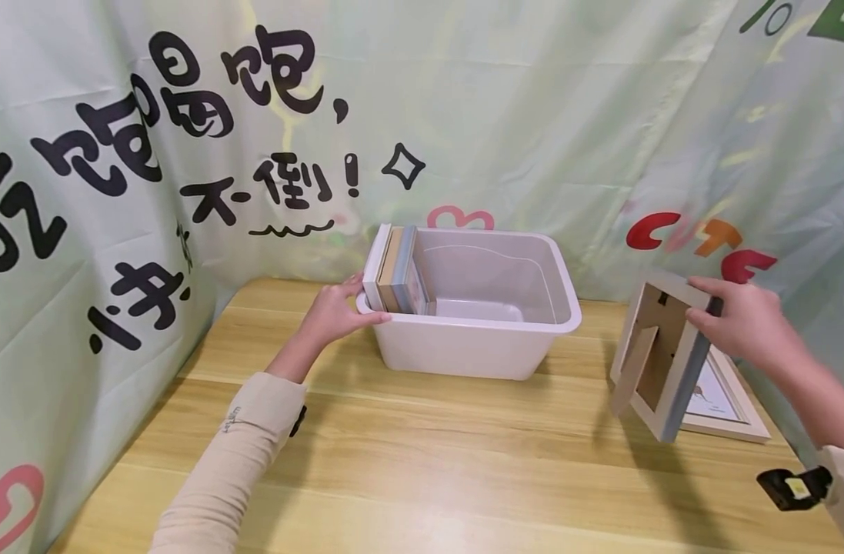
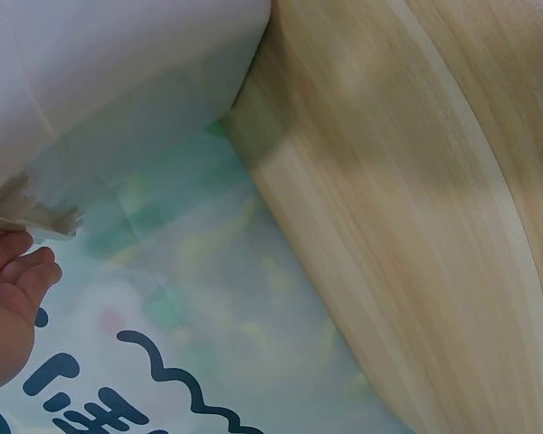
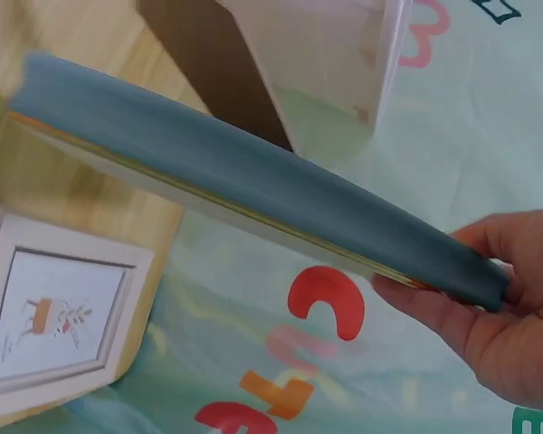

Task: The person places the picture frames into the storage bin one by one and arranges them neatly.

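Note:
My right hand point(image 1: 747, 315) grips a picture frame point(image 1: 660, 358) by its upper edge, tilted above the table. Its brown back with a fold-out stand faces the head view; the right wrist view shows the blue-grey side of this picture frame point(image 3: 244, 176). Beneath it lies a pale wooden picture frame point(image 1: 736, 404) with a small drawing, partly covered in the head view. At the left end of a light plastic bin point(image 1: 463, 346), my left hand point(image 1: 335, 312) holds the rim, thumb over the front. Several frames point(image 1: 397, 269) stand upright inside, against that end.
The wooden table point(image 1: 422, 462) runs beneath everything. A printed cloth point(image 1: 518, 115) with black lettering hangs behind the bin and along the left side. Black straps with small devices sit at both wrists, the right one point(image 1: 795, 488) near the table's right side.

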### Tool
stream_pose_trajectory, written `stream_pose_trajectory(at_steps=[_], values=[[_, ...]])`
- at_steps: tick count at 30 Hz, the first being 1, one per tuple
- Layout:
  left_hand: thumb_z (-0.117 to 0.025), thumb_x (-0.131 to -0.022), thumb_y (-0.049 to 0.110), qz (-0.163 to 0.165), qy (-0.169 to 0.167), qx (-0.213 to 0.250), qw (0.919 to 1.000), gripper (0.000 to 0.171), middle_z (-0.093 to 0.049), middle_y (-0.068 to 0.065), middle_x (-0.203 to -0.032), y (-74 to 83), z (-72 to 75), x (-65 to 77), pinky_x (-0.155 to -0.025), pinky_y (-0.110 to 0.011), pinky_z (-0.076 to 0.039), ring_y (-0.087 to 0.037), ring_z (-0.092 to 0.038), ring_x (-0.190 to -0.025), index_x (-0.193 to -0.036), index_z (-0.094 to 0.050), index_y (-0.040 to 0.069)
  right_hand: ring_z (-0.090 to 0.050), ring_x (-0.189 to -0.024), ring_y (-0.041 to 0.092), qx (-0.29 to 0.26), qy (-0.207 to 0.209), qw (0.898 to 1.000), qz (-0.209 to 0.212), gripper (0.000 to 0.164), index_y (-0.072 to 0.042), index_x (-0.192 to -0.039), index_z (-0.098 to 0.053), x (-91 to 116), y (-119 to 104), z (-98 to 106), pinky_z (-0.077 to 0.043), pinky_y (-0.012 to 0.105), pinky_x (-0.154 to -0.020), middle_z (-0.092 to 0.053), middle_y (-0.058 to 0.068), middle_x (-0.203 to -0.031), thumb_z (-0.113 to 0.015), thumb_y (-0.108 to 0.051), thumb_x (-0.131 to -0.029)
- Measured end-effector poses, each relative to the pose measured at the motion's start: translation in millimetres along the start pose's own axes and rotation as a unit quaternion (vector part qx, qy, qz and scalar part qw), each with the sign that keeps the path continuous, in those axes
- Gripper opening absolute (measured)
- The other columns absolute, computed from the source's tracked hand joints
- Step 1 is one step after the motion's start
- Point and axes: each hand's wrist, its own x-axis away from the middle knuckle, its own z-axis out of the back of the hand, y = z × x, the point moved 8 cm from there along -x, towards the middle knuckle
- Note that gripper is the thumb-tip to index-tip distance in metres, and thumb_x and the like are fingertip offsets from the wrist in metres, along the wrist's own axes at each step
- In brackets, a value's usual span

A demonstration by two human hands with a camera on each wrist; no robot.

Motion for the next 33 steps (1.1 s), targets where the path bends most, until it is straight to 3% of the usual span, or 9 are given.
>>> stream_pose_trajectory(at_steps=[4, 6, 7, 10, 13, 16, 19, 23, 33], values=[[-0.078, -0.066, 0.049, -0.003, 0.002, 0.000, 1.0000, 0.078, -0.045, -0.023, -0.136, 1.1, 0.9, -0.7, -0.107, -0.046, -0.036, -0.035, -0.042, -0.129, -0.123, -0.058, 0.000, -0.024, -0.034, 0.012, -0.032, 0.108, 0.994, -0.007, 0.043, 0.013, -0.125, -0.048, 11, -6, 11, -0.024, 0.028, -0.038, -0.041, 0.011, -0.048, -0.051, -0.006, -0.087], [-0.078, -0.066, 0.049, -0.005, 0.001, 0.000, 1.0000, 0.077, -0.045, -0.023, -0.135, 1.4, 0.8, -0.9, -0.107, -0.046, -0.036, -0.035, -0.042, -0.129, -0.123, -0.058, 0.000, -0.025, -0.036, 0.008, -0.049, 0.161, 0.986, -0.005, 0.041, 0.013, -0.124, -0.050, 14, -9, 15, -0.025, 0.027, -0.041, -0.056, 0.022, -0.064, -0.050, -0.005, -0.087], [-0.078, -0.066, 0.048, -0.006, 0.000, 0.000, 1.0000, 0.076, -0.045, -0.023, -0.135, 1.7, 0.8, -1.0, -0.107, -0.046, -0.036, -0.035, -0.042, -0.129, -0.123, -0.059, 0.000, -0.034, -0.039, 0.011, -0.059, 0.185, 0.981, -0.001, 0.040, 0.013, -0.123, -0.051, 15, -11, 17, -0.031, 0.030, -0.045, -0.060, 0.028, -0.077, -0.050, -0.004, -0.086], [-0.078, -0.067, 0.048, -0.006, 0.001, -0.001, 1.0000, 0.075, -0.045, -0.022, -0.136, 1.3, 0.5, -0.8, -0.107, -0.046, -0.036, -0.034, -0.043, -0.129, -0.122, -0.060, 0.001, -0.063, -0.071, 0.026, -0.085, 0.247, 0.965, 0.011, 0.040, 0.010, -0.123, -0.053, 17, -15, 22, -0.047, 0.044, -0.072, -0.056, 0.035, -0.115, -0.051, -0.003, -0.086], [-0.078, -0.067, 0.048, -0.002, 0.001, 0.002, 1.0000, 0.075, -0.045, -0.022, -0.136, 0.3, 0.3, -0.5, -0.107, -0.046, -0.036, -0.034, -0.042, -0.130, -0.121, -0.060, 0.000, -0.051, -0.113, 0.049, -0.115, 0.298, 0.947, 0.030, 0.040, 0.008, -0.124, -0.054, 19, -19, 26, -0.034, 0.063, -0.097, -0.053, 0.033, -0.124, -0.052, -0.002, -0.085], [-0.078, -0.067, 0.048, 0.001, 0.000, 0.004, 1.0000, 0.075, -0.044, -0.022, -0.137, -0.9, -0.6, -0.5, -0.107, -0.046, -0.035, -0.034, -0.042, -0.130, -0.121, -0.060, -0.001, -0.049, -0.118, 0.047, -0.131, 0.338, 0.931, 0.045, 0.041, 0.005, -0.125, -0.055, 22, -21, 31, -0.034, 0.059, -0.102, -0.054, 0.029, -0.126, -0.054, -0.002, -0.084], [-0.078, -0.067, 0.048, 0.001, 0.001, 0.003, 1.0000, 0.075, -0.044, -0.022, -0.136, -1.1, -1.8, -0.7, -0.107, -0.045, -0.035, -0.034, -0.042, -0.130, -0.122, -0.059, 0.000, -0.051, -0.119, 0.043, -0.138, 0.381, 0.912, 0.055, 0.040, 0.005, -0.122, -0.057, 25, -24, 36, -0.040, 0.029, -0.104, -0.056, 0.025, -0.125, -0.055, 0.000, -0.082], [-0.078, -0.067, 0.047, 0.000, 0.004, 0.000, 1.0000, 0.076, -0.044, -0.022, -0.137, 0.1, -1.9, 0.1, -0.107, -0.045, -0.036, -0.034, -0.042, -0.129, -0.123, -0.058, 0.000, -0.054, -0.116, 0.041, -0.142, 0.438, 0.885, 0.073, 0.039, 0.005, -0.119, -0.059, 29, -28, 38, -0.028, 0.000, -0.095, -0.059, 0.024, -0.123, -0.057, 0.003, -0.081], [-0.078, -0.067, 0.048, 0.000, 0.005, -0.004, 1.0000, 0.076, -0.044, -0.022, -0.136, 2.5, -0.1, 0.9, -0.107, -0.045, -0.036, -0.034, -0.043, -0.129, -0.123, -0.059, 0.002, -0.059, -0.112, 0.035, -0.184, 0.532, 0.822, 0.085, 0.035, 0.003, -0.115, -0.063, 40, -45, 43, -0.036, -0.001, -0.085, -0.063, 0.015, -0.121, -0.058, 0.000, -0.080]])
